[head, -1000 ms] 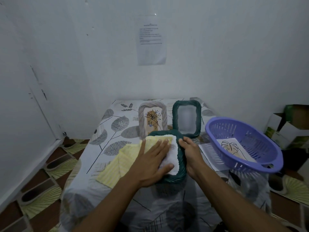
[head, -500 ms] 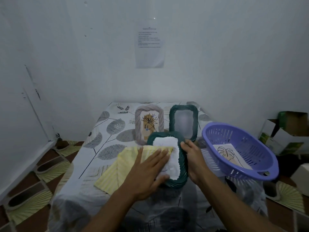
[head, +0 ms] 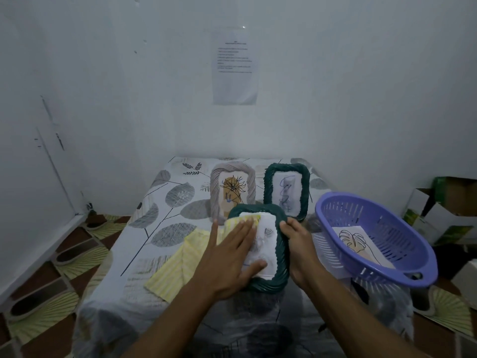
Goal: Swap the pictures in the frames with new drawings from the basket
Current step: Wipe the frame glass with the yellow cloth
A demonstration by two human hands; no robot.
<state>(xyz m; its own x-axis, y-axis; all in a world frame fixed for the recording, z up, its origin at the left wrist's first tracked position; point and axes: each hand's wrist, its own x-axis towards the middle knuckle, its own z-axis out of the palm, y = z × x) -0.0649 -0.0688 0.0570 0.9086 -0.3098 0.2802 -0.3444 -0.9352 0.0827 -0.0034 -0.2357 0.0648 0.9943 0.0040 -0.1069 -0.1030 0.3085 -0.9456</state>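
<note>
One green frame (head: pixel 258 208) lies near. The left hand (head: pixel 232 257), flat with fingers spread, presses a yellow cloth (head: pixel 185 259) on it. The right hand (head: pixel 300 245) grips its right edge.

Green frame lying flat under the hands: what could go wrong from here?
1. The left hand presses the yellow cloth on the near green frame, close before the beige frame and the standing green frame; a forward push might topple them.
2. The purple basket seems to sit at the right edge of the table, beside the right hand; a bump might tip it off.
</note>
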